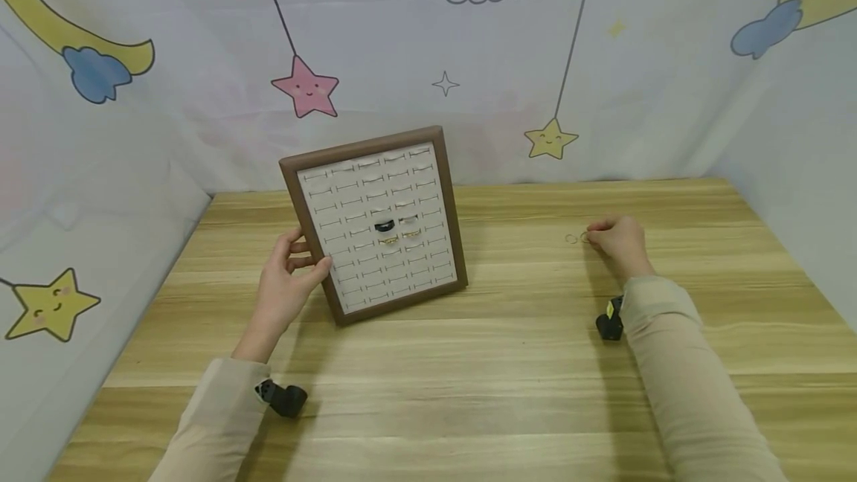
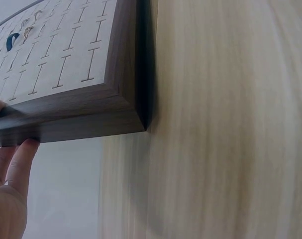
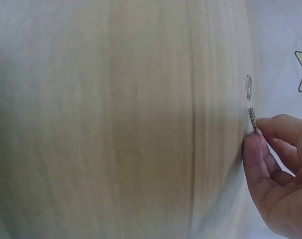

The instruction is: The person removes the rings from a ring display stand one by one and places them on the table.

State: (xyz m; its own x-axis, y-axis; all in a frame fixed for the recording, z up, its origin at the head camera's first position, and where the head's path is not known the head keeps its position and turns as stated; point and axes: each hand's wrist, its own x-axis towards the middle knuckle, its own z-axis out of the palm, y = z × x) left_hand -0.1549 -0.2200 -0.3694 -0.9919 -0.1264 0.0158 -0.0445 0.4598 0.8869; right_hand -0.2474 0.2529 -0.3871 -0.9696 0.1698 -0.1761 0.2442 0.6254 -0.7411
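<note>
A ring display board (image 1: 457, 244) with a brown wooden frame and white slotted pad leans back, propped up on the table. My left hand (image 1: 288, 288) grips its left side, thumb at the front and fingers behind. Several rings sit in the middle slots, among them a black ring (image 1: 384, 226) and a gold ring (image 1: 389, 241). Over at the right, my right hand (image 1: 619, 244) pinches a studded ring (image 3: 252, 118) between thumb and fingertips, at the tabletop. Beside it lies another thin ring (image 3: 249, 88), seen edge-on in the right wrist view.
The wood-grain table (image 1: 469, 385) meets a pale cloth backdrop (image 1: 375, 43) printed with stars and moons at the back and sides. A small black camera (image 1: 284, 398) is strapped to the left wrist, and another camera (image 1: 610, 322) to the right.
</note>
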